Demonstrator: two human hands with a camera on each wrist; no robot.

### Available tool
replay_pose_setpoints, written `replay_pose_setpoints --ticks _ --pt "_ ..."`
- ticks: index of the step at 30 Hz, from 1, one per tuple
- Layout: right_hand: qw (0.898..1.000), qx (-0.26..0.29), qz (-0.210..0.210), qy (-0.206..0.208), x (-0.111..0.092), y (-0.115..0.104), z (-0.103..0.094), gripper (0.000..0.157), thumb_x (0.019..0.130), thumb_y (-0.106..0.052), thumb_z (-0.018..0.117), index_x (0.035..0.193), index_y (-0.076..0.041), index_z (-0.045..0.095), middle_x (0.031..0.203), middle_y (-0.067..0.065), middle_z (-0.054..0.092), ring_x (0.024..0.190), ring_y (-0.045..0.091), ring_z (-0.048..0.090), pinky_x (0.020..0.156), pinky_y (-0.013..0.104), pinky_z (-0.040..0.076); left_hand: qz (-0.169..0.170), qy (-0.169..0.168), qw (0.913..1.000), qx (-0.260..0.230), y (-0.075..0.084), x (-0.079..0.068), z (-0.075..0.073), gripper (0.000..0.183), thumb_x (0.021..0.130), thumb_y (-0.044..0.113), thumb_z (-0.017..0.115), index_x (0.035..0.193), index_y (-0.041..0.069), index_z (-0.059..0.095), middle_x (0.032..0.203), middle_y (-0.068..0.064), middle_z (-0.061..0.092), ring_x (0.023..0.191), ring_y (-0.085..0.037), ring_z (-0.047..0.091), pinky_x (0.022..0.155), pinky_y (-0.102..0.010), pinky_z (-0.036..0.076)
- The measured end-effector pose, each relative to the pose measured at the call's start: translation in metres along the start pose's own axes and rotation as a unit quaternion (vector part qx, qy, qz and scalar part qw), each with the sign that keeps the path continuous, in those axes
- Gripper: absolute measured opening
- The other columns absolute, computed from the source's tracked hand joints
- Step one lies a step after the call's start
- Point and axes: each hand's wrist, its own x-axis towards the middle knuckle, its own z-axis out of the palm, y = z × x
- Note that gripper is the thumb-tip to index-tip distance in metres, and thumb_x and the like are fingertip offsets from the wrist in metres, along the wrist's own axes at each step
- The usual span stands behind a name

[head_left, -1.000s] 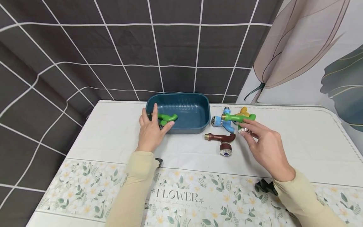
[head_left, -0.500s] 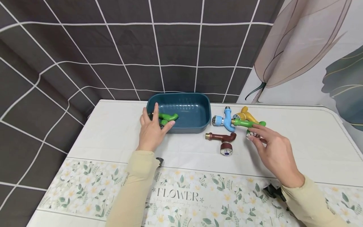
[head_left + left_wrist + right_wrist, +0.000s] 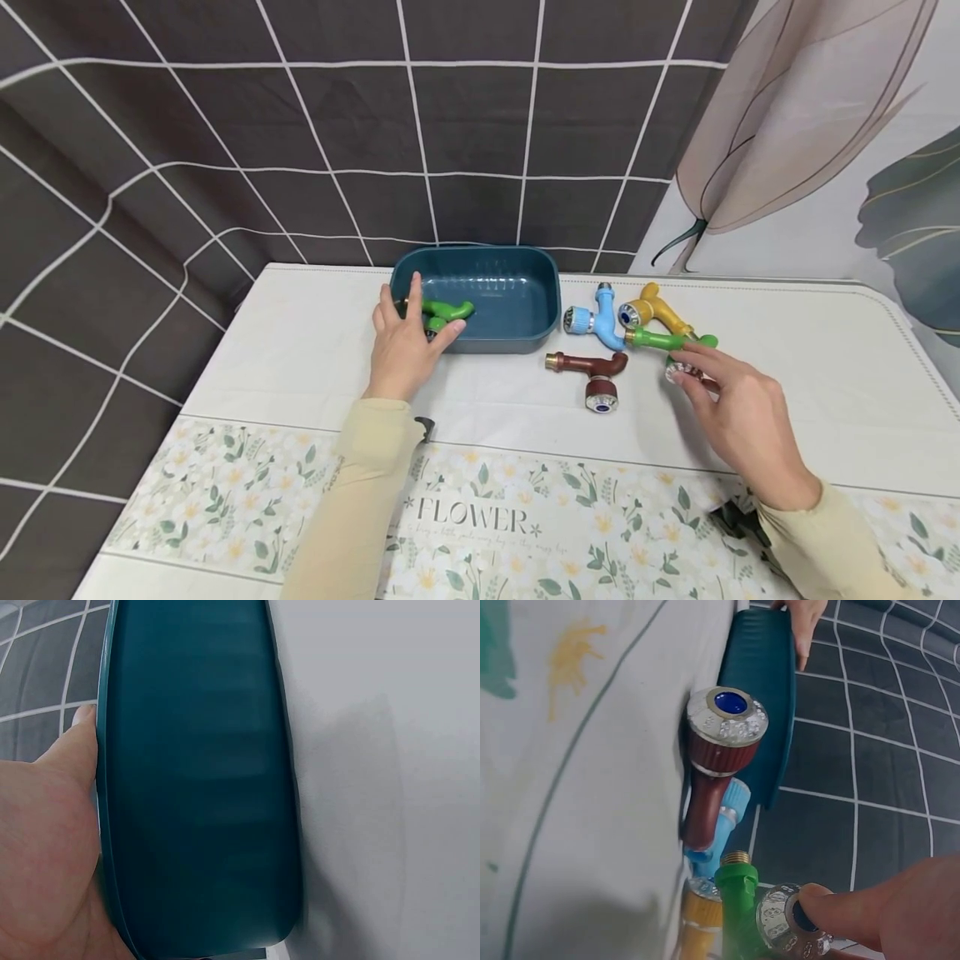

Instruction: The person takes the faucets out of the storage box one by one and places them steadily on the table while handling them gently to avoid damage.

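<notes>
My right hand (image 3: pixel 746 417) pinches the silver-rimmed handle of a green faucet (image 3: pixel 656 339), whose brass-threaded end (image 3: pixel 737 857) points left. That faucet lies low beside a yellow faucet (image 3: pixel 660 310) and a light blue faucet (image 3: pixel 602 319); whether it touches the table is unclear. Nearer the person is a dark red faucet (image 3: pixel 592 365) with a blue-centred silver knob. My left hand (image 3: pixel 405 354) rests over the left end of a dark teal basin (image 3: pixel 517 343), fingers spread and fairly straight. A second green faucet (image 3: pixel 450 311) lies inside the basin, partly hidden by this hand.
A white tabletop (image 3: pixel 285 350) with a floral strip (image 3: pixel 540 542) lies under everything. Close behind the basin hangs a dark grid-patterned curtain (image 3: pixel 480 117). A pale leaf-print cloth (image 3: pixel 810 150) hangs at the right.
My right hand has moved right and slightly toward the person with the green faucet, uncovering more of the blue and yellow faucets. My left hand stays on the basin.
</notes>
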Motion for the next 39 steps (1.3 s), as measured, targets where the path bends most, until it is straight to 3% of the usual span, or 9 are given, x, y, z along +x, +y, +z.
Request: replay_pose_setpoints --ticks 8,18,28,36,39 --pt "1.0 0.008 0.007 0.0 -0.004 0.005 0.0 0.026 0.083 -0.001 0.08 0.109 -0.001 0.076 0.118 0.02 0.071 0.087 0.038 0.072 0.065 0.009 0.041 0.001 0.002 1.0 0.001 -0.001 -0.001 0.0 0.096 0.093 0.063 0.059 0.164 0.024 0.008 0.165 -0.025 -0.005 0.151 -0.043 0.004 0.103 -0.057 0.043" --pt "1.0 0.002 0.008 0.001 -0.005 0.008 0.002 0.025 0.082 0.0 0.081 0.106 -0.001 0.076 0.113 0.02 0.072 0.084 0.035 0.073 0.063 0.02 0.047 -0.001 -0.003 1.0 0.004 0.0 0.0 0.0 0.096 0.093 0.064 0.059 0.164 0.024 0.007 0.165 -0.025 -0.006 0.151 -0.044 0.005 0.104 -0.058 0.042" --pt "1.0 0.01 0.02 -0.003 -0.006 0.01 0.005 0.024 0.082 -0.001 0.081 0.105 -0.002 0.076 0.108 0.021 0.072 0.078 0.033 0.073 0.064 0.004 0.038 -0.002 -0.004 1.0 0.001 -0.001 0.0 -0.001 0.096 0.094 0.063 0.058 0.164 0.024 0.006 0.165 -0.025 -0.006 0.151 -0.043 0.004 0.105 -0.057 0.041" --pt "1.0 0.009 0.025 -0.005 -0.006 0.011 0.007 0.024 0.081 -0.002 0.082 0.104 -0.003 0.076 0.097 0.018 0.073 0.074 0.032 0.071 0.058 0.011 0.038 -0.002 -0.001 1.0 0.005 -0.002 0.001 0.0 0.096 0.093 0.064 0.058 0.164 0.024 0.007 0.165 -0.025 -0.005 0.151 -0.043 0.004 0.105 -0.056 0.041" --pt "1.0 0.008 0.027 -0.008 -0.007 0.011 0.008 0.024 0.08 -0.003 0.083 0.103 -0.004 0.076 0.098 0.019 0.074 0.075 0.033 0.071 0.057 0.019 0.044 0.0 0.0 1.0 0.008 -0.001 0.001 0.001 0.096 0.093 0.063 0.059 0.164 0.023 0.008 0.165 -0.026 -0.004 0.151 -0.043 0.005 0.105 -0.056 0.041"
